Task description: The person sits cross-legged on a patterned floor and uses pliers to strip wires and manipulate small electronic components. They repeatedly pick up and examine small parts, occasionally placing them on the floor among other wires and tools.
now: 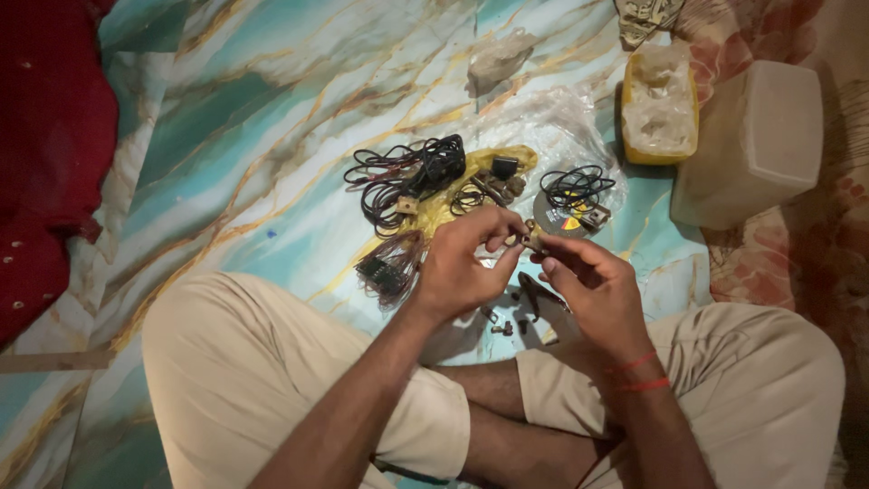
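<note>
Here, left hand (466, 263) and right hand (588, 285) pinch one small brown part (528, 240) — held between fingertips.

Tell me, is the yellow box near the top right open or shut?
Open. The yellow box has no lid on it, and crumpled clear plastic shows inside from above. A pale lid-like container lies beside it.

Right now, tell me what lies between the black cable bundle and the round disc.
In the head view, a yellow plastic bag with small dark parts lies between the black cable bundle and the round disc.
</note>
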